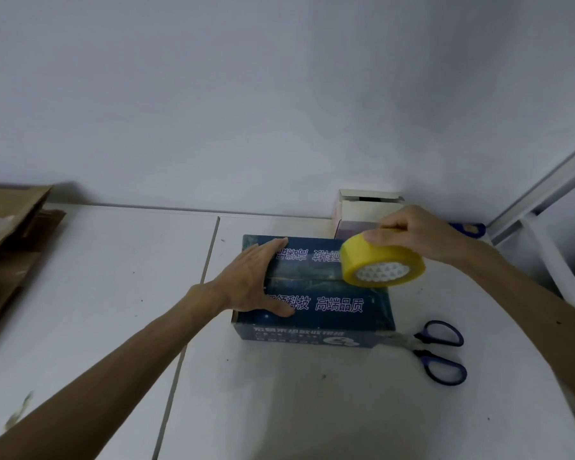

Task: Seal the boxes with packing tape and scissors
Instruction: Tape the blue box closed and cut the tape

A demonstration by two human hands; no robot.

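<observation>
while the left hand (249, 280) presses straight fingers flat on the dark box (316, 292), the right hand (415, 234) curls round the yellow tape roll (362, 258), just below its fingers over the seam; judged light, stiff, slick: grip the rim.

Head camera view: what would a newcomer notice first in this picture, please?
The bright yellow roll of packing tape stands out first, gripped by the right hand above the right end of the dark blue printed cardboard box. The left hand lies flat on the box's left part. Blue-handled scissors lie on the white table just right of the box.
</observation>
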